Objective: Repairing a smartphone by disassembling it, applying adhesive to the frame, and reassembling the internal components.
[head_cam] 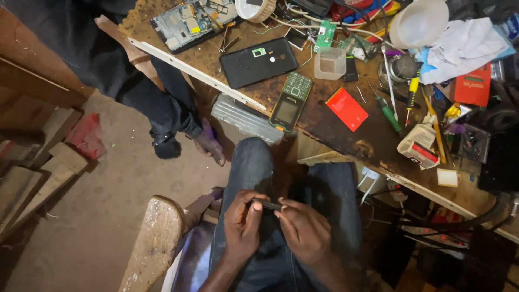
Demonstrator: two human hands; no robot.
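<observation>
We hold a small dark part (266, 204) over our lap with 2 hands. Our left hand (241, 224) pinches 1 end, our right hand (303, 230) the other, fingers bent. The bench (373, 141) is well apart.

The worn wooden workbench (324, 132) carried a green keypad phone (291, 101), a black back cover (258, 62), a red card (346, 109), a clear plastic cup (330, 63), a green-handled screwdriver (388, 112) and a circuit board (192, 21).
</observation>
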